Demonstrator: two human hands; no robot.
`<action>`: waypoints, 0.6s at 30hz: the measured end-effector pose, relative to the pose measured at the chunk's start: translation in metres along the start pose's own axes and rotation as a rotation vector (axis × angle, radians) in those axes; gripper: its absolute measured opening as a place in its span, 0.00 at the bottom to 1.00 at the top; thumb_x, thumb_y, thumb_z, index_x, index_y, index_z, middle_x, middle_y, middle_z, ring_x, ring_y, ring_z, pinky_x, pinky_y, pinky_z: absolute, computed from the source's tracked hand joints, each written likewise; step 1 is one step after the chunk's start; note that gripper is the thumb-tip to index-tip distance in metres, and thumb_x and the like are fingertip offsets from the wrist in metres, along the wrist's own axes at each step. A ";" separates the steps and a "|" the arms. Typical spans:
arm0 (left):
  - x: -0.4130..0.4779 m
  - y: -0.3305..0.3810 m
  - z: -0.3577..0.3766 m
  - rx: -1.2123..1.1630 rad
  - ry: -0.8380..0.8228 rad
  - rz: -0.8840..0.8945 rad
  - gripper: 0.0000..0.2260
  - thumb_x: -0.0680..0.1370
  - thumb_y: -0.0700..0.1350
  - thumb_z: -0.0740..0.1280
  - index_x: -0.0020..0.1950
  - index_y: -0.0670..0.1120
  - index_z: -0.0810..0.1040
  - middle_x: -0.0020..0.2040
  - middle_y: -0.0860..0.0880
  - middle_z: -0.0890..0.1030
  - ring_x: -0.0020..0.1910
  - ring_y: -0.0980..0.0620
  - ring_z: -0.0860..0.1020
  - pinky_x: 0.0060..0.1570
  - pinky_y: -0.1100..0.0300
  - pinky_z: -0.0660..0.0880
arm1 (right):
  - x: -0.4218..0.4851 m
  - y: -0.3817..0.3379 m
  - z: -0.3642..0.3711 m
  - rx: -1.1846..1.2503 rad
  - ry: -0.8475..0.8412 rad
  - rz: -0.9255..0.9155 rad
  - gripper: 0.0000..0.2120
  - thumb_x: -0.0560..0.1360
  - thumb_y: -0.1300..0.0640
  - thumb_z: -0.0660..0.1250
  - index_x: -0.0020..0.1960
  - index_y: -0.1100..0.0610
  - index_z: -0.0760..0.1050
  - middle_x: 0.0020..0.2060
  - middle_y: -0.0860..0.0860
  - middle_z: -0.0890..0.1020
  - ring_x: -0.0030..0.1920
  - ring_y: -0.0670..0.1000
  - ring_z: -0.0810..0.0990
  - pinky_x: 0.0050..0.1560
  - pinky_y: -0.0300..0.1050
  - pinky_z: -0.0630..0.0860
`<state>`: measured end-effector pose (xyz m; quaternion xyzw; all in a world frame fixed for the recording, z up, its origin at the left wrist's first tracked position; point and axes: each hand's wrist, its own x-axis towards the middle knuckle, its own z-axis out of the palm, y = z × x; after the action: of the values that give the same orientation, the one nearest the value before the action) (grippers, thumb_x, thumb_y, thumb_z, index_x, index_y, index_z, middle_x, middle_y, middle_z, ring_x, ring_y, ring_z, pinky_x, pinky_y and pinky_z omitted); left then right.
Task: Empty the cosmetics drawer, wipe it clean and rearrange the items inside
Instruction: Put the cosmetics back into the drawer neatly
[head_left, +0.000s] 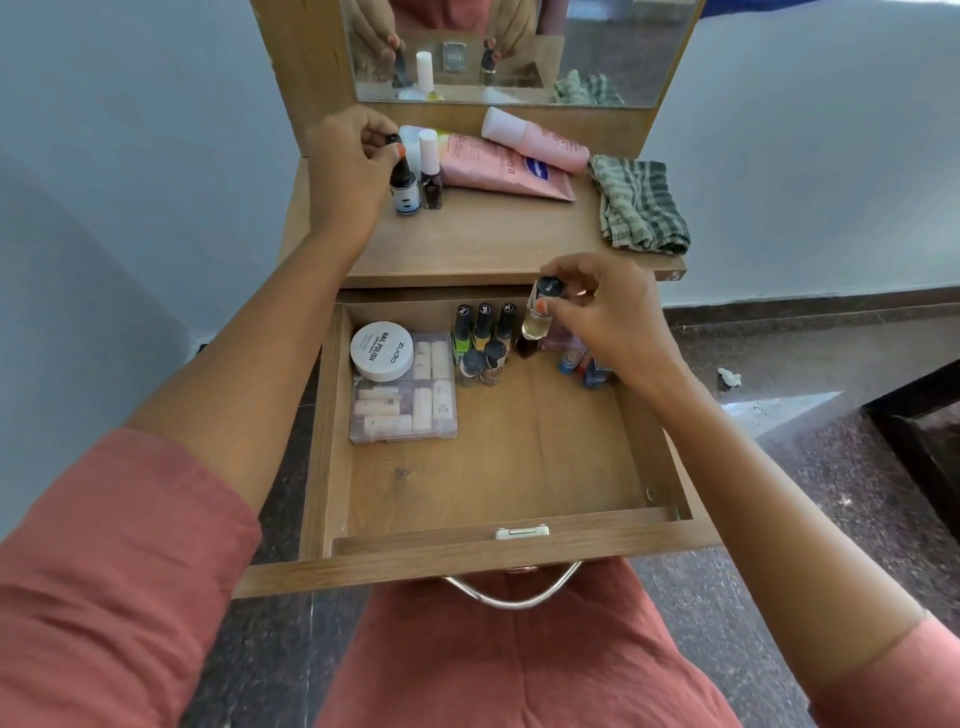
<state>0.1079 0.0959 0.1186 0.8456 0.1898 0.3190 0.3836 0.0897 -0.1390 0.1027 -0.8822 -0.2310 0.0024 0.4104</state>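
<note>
Restocking seems underway: left hand (348, 166) pinches a dropper bottle (405, 189) on the counter (493, 239), while right hand (608, 312) pinches a clear bottle (535, 322) needing upright seating in the drawer (519, 467).

At the back left of the drawer (519, 467) sits a round white jar (382, 352). Its lid says "NAIL POLISH" in big black letters, with "zudio" beside that. A thin line of tiny words there is too small to read. Behind the drawer, on the surface (467, 244), lies a pink tube (483, 166) with a blue oval sticker (537, 169). Its white word is too blurry. The nail polish bottles (484, 325) in the drawer have tiny marks on their caps, too small to read.
</note>
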 end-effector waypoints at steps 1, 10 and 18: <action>-0.002 0.001 -0.001 -0.005 0.003 0.005 0.09 0.75 0.38 0.66 0.54 0.40 0.78 0.52 0.44 0.81 0.36 0.64 0.72 0.39 0.78 0.70 | -0.003 0.002 0.001 -0.003 -0.011 0.008 0.14 0.69 0.65 0.71 0.55 0.61 0.78 0.36 0.42 0.75 0.31 0.32 0.74 0.37 0.19 0.67; -0.022 0.004 -0.013 -0.047 0.008 0.011 0.09 0.75 0.37 0.66 0.54 0.39 0.78 0.50 0.44 0.80 0.36 0.65 0.72 0.41 0.77 0.71 | -0.013 0.036 0.031 -0.218 -0.139 0.057 0.16 0.71 0.66 0.68 0.59 0.63 0.76 0.53 0.57 0.80 0.48 0.51 0.77 0.44 0.27 0.65; -0.038 0.005 -0.015 -0.071 0.001 0.001 0.09 0.74 0.37 0.66 0.54 0.39 0.79 0.51 0.43 0.81 0.36 0.66 0.72 0.41 0.78 0.70 | -0.009 0.039 0.048 -0.304 -0.195 0.016 0.16 0.72 0.67 0.66 0.60 0.62 0.75 0.51 0.60 0.77 0.44 0.52 0.71 0.41 0.29 0.59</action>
<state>0.0709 0.0792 0.1152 0.8314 0.1779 0.3264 0.4131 0.0883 -0.1295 0.0409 -0.9315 -0.2604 0.0561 0.2479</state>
